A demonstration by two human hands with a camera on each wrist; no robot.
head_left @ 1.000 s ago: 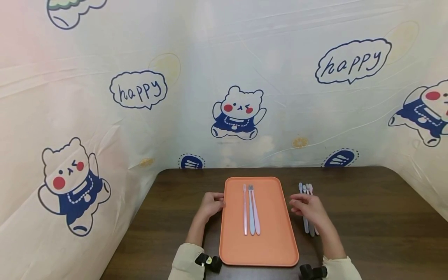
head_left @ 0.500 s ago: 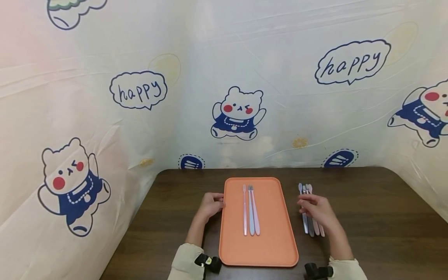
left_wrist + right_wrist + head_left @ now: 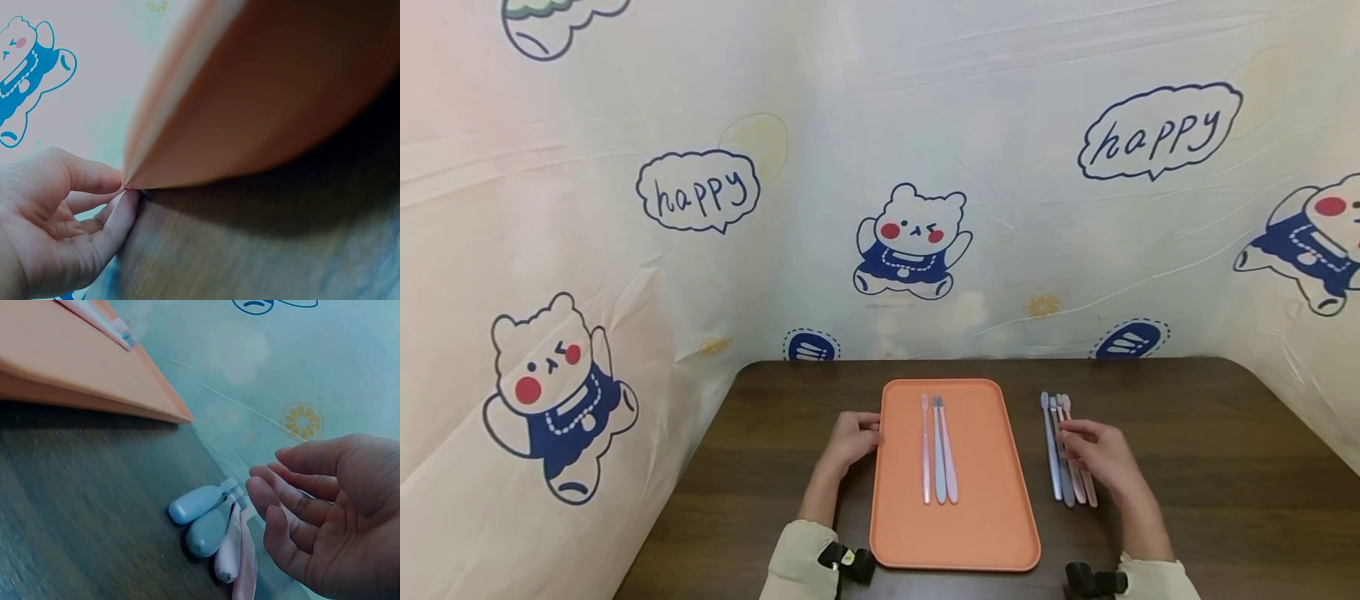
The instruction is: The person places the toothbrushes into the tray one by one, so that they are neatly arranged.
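An orange tray (image 3: 955, 533) lies on the table, and my left hand (image 3: 852, 439) pinches its left rim between thumb and fingers. In the left wrist view the fingertips of the left hand (image 3: 69, 219) meet at the tray's edge. On the tray are a slim pink toothbrush (image 3: 926, 458), a light blue toothbrush (image 3: 938, 467) and a pale pink toothbrush (image 3: 951, 475). Right of the tray, several toothbrushes lie side by side: a blue toothbrush (image 3: 197, 504), a grey-blue toothbrush (image 3: 207, 531) and pink ones. My right hand (image 3: 1101, 454) hovers beside them, fingers loosely bent, holding nothing.
The dark wooden table (image 3: 1225, 467) has rounded far corners. Behind it hangs a pale curtain (image 3: 1000, 167) printed with cartoon bears and the word happy. A black wrist camera (image 3: 850, 562) sits at the left cuff, another black wrist camera (image 3: 1093, 581) at the right.
My right hand has moved right, from the tray side of the loose toothbrushes to their right side, uncovering more of them. The left hand and tray stay put.
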